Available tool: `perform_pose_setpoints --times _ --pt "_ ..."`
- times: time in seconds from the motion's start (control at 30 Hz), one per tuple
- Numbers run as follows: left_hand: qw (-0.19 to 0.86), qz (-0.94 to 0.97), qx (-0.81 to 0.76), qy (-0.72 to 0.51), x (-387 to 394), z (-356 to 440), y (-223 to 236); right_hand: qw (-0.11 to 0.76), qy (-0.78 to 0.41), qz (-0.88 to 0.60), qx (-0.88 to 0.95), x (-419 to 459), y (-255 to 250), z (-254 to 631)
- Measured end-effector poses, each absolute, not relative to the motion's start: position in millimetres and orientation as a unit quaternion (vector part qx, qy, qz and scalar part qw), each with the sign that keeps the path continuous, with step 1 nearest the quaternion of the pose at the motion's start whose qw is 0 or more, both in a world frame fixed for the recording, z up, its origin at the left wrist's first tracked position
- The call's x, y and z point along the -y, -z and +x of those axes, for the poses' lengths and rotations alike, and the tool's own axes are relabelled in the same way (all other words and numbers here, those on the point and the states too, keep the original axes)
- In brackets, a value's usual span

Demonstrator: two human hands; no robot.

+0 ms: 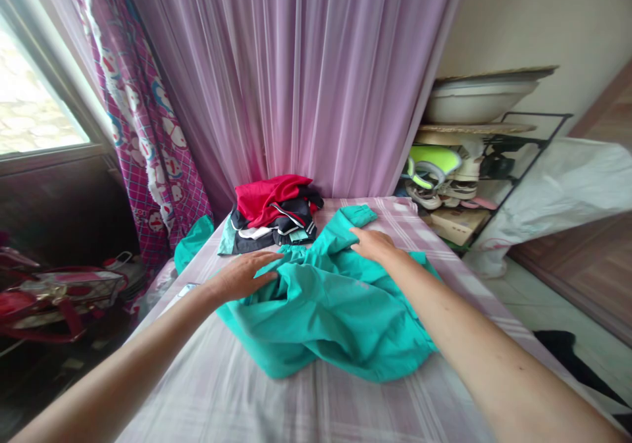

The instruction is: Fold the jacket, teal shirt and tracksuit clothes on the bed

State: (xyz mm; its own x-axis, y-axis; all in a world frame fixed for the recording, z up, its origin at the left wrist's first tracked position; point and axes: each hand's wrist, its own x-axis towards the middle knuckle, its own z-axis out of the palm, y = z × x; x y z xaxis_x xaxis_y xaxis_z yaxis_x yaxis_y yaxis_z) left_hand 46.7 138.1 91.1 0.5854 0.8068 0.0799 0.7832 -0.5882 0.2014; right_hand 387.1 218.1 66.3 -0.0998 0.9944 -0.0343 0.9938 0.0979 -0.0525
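One teal garment (330, 318) lies crumpled on the checked cloth (222, 397), mostly between and nearer than the hands. The left hand (247, 275), loosely open, thumb apart, meets its far left part. The right hand (372, 244) touches its far right part; hidden fingers leave any pinch uncertain.

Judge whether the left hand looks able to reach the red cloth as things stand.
Probably yes: the red cloth lies uncovered atop the dark clothes, beyond the left hand, and the teal garment does not seem to block the way.
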Motion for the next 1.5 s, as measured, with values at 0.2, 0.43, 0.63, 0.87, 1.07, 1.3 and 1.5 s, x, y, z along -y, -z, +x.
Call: perform_pose_setpoints --times 0.2,0.43,0.63,0.87,1.07,1.3,1.5 --pt "0.183 0.855 -0.481 -0.061 -140 37 -80 -0.012 -0.031 -0.683 0.73 -231 -58 379" --pt "0.255 0.824 -0.503 -0.062 -140 40 -73 -0.003 -0.023 -0.693 0.721 -239 -43 378" --pt "0.193 0.803 -0.56 -0.071 -141 45 -67 0.003 -0.025 -0.713 0.701 -243 -45 378" --pt "0.166 0.798 -0.571 -0.095 -132 27 -66 0.033 -0.013 -0.711 0.702 -237 -68 392" --pt "0.175 0.816 -0.55 -0.021 -110 33 -76 0.013 0.011 -0.673 0.739 -230 -52 364" --pt "0.194 0.806 -0.556 0.067 -84 18 -99 0.023 -0.013 -0.712 0.702 -247 -61 349" --pt "0.169 0.815 -0.543 0.112 -86 9 -104 0.226 0.036 -0.758 0.611 -286 -148 364"
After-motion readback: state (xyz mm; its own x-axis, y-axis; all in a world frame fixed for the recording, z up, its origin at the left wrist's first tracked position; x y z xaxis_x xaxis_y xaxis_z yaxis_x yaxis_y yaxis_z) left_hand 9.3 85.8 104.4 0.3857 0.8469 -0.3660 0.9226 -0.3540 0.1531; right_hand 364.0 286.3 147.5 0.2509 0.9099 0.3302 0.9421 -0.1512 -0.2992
